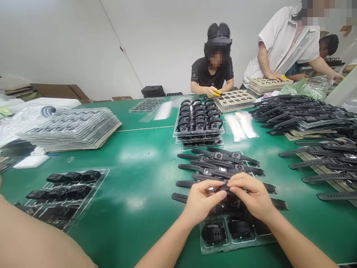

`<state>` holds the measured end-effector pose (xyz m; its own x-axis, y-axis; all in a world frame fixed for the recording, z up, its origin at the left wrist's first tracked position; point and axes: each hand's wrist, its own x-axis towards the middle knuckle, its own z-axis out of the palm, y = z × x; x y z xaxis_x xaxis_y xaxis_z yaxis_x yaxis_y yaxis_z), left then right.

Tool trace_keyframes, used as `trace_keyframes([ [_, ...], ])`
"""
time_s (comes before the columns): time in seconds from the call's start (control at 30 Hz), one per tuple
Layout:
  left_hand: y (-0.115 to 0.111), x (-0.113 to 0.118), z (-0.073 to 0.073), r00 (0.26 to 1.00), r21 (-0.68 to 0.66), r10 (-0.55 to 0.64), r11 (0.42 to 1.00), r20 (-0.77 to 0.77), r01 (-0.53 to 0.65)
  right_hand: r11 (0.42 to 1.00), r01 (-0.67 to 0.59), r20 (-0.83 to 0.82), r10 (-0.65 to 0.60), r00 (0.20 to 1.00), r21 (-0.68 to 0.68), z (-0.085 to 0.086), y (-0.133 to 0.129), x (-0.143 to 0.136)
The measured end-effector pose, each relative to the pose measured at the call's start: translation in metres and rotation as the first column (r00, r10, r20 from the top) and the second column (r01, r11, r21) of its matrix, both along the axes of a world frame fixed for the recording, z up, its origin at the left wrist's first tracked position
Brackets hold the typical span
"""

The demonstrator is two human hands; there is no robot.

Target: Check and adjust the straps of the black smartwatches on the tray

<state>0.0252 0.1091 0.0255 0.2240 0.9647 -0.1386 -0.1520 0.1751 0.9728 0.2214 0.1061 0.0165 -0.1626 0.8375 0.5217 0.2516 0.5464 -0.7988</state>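
Fingers bent, my left hand and my right hand meet over a clear plastic tray and pinch a black smartwatch strap between them. Much of the watch in my fingers is hidden. Behind my hands, several black smartwatches lie on the tray with straps stretched flat. In the tray's near row, a watch with its strap curled closed sits in the left pocket, and another closed watch sits beside it. My right forearm covers part of the near right pocket.
Left stand a tray of closed watches and a stack of clear trays. Ahead are stacked trays of watches and plastic sleeves. Piles of strapped watches line the right. Across the table, a person in black handles a beige tray.
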Motion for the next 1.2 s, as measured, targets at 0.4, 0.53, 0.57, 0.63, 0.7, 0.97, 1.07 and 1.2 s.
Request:
trace_keyframes([
  [0.4, -0.0008, 0.0026, -0.0064, 0.997, 0.052, 0.057, 0.997, -0.06, -0.054, 0.996, -0.006, 0.019, 0.008, 1.0, -0.092, 0.0023, -0.0007, 0.0002],
  [0.53, 0.0002, 0.0011, -0.0052, 1.0, 0.046, 0.0, 0.999, 0.001, 0.0, 0.995, -0.002, -0.049, -0.002, 0.999, -0.096, 0.002, -0.0007, 0.0026],
  [0.57, 0.0, 0.001, -0.0051, 1.0, 0.05, -0.028, 0.998, -0.006, 0.028, 0.995, 0.001, -0.056, -0.006, 0.998, -0.098, 0.0018, -0.0008, 0.0027],
  [0.63, -0.001, 0.001, -0.0051, 0.998, 0.063, -0.056, 0.996, -0.029, 0.058, 0.994, 0.004, -0.056, -0.01, 0.998, -0.107, 0.0015, -0.0012, 0.0023],
  [0.7, -0.0024, 0.0011, -0.005, 0.997, 0.045, -0.058, 0.997, -0.041, 0.06, 0.994, 0.003, -0.046, -0.008, 0.999, -0.109, 0.0017, -0.0015, 0.0014],
  [0.97, -0.0026, -0.0007, -0.0042, 0.986, 0.132, -0.005, 0.991, -0.169, 0.027, 1.0, -0.002, 0.031, 0.003, 1.0, -0.009, 0.0006, -0.0014, 0.0019],
  [1.07, -0.002, -0.0006, -0.0035, 0.98, 0.188, 0.011, 0.982, -0.199, 0.027, 1.0, -0.01, 0.038, 0.01, 0.999, -0.016, -0.0031, -0.0015, 0.0008],
  [1.2, -0.0025, 0.0011, -0.001, 0.977, 0.199, 0.028, 0.98, -0.21, 0.014, 0.996, -0.026, 0.029, 0.029, 0.999, -0.083, -0.0052, -0.002, 0.0005],
])
